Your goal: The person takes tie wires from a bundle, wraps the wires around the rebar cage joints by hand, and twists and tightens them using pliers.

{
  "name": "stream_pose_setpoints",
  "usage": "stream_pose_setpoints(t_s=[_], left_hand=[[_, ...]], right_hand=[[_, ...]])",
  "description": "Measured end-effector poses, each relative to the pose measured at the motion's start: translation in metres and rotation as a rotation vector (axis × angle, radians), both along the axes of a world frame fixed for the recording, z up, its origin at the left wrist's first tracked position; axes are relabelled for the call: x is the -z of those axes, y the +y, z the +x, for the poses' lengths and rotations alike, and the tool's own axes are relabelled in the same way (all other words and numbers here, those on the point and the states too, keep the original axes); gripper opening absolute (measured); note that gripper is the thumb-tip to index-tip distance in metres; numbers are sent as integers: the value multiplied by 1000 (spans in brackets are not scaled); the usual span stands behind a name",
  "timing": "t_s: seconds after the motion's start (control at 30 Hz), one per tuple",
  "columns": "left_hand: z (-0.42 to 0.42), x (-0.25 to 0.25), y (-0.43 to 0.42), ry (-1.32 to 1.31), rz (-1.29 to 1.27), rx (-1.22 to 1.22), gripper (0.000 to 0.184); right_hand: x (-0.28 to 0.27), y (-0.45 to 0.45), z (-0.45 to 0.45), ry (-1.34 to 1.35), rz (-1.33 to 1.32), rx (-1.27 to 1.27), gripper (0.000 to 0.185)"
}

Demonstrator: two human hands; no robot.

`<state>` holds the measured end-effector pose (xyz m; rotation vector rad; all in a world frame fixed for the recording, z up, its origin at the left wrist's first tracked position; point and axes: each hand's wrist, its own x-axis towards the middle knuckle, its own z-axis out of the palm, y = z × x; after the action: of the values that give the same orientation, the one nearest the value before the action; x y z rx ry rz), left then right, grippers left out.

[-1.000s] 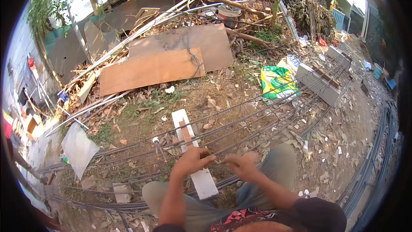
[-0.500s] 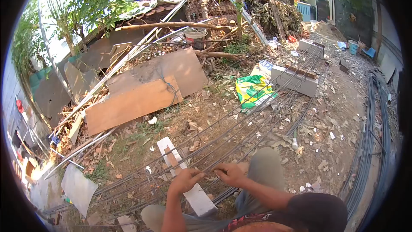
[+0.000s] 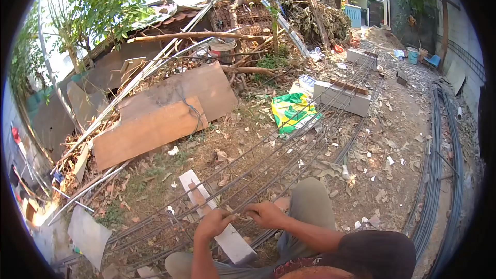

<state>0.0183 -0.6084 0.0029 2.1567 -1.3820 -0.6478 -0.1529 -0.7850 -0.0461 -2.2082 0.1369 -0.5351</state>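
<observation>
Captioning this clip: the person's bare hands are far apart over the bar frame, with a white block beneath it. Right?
No: the head view shows the left hand and right hand close together over the bar frame, with a white block beneath it.

No word, brand or number legible. Print seen in three places. Yellow, green and white plastic sack (image 3: 294, 113), lying on the ground at far right of centre: big colour patches, small marks toward its near right edge, too blurred to read. White sack with blue print (image 3: 307, 80), just beyond it: blue characters, too small to make out. Dark shirt with red print (image 3: 295, 266), near edge, on the person: pattern partly cut off, lettering or drawing, cannot tell.
</observation>
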Motion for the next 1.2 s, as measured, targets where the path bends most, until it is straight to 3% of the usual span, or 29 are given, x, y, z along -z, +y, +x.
stream_pose_setpoints(t_s=[0.13, 0.23, 0.33, 0.43, 0.53, 0.6, 0.7, 0.73, 0.77, 0.83, 0.97, 1.1, 1.2], left_hand=[[-5, -7, 0, 145, -88, -85, 26], [1, 1, 2, 122, -81, -115, 25], [8, 2, 6, 118, -49, -77, 22], [19, 3, 15, 309, -46, -98, 22], [22, -15, 19, 325, -191, -421, 31], [50, 20, 20, 394, -298, -633, 33], [63, 92, 19, 166, -253, -865, 31], [64, 107, 24, 154, -100, -796, 31], [67, 129, 28, 91, -131, -746, 29], [69, 121, 29, 58, -102, -767, 31], [73, 112, 22, 127, -159, -761, 36], [56, 104, -4, 190, 150, -694, 43], [54, 122, -10, 71, 126, -594, 43]], right_hand=[[-12, -1, -3, 176, 90, -11, 28], [35, -3, 17, -108, 222, -162, 32], [23, -8, 7, 477, 1232, -401, 34], [3, 9, 3, 509, 1340, -334, 29], [10, 23, 15, 427, 1461, -199, 23], [22, 32, 29, 286, 1505, -70, 19], [40, 37, 45, 209, 1533, 38, 17], [43, 43, 46, 190, 1466, 150, 11], [55, 45, 46, 132, 1405, 186, 8], [66, 48, 37, 246, 1369, 295, 7], [88, 56, 36, 318, 1214, 228, 12], [95, 65, 39, 458, 1175, 286, 20], [100, 68, 41, 487, 1172, 276, 20]])
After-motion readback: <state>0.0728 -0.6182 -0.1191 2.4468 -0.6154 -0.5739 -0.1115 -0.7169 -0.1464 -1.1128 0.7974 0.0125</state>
